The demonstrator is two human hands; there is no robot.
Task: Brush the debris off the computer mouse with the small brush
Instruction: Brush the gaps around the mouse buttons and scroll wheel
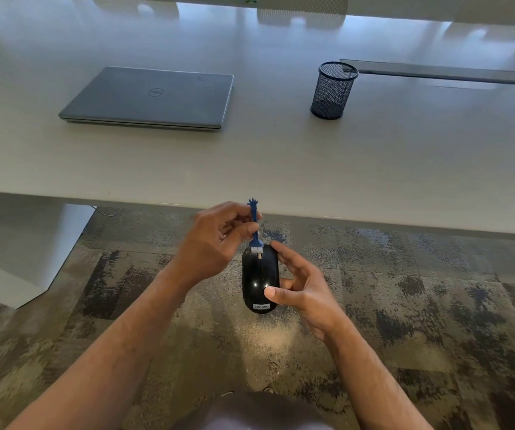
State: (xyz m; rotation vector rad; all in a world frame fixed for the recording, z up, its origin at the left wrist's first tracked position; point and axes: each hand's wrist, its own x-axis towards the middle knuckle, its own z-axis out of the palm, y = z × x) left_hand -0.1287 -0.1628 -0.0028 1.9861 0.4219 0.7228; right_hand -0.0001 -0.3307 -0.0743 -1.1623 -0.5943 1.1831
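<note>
While right hand (304, 290) grips glossy black mouse (260, 279) above patterned carpet (436, 305), its fingers partly hidden behind, left hand (216, 240) pinches small blue brush (254, 226), white bristles on the scroll wheel; farther: table (250, 166), closed grey laptop (151, 99), mesh cup (332, 90)

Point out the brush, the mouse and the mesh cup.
brush (253, 217): head view, on the blue handle.
mouse (257, 274): head view, on its glossy black top.
mesh cup (332, 94): head view, on its side wall.

I see a glossy black mouse (260, 279), blue brush (254, 226), grey laptop (151, 99), black mesh cup (332, 90), mottled brown-grey carpet (436, 290).
</note>
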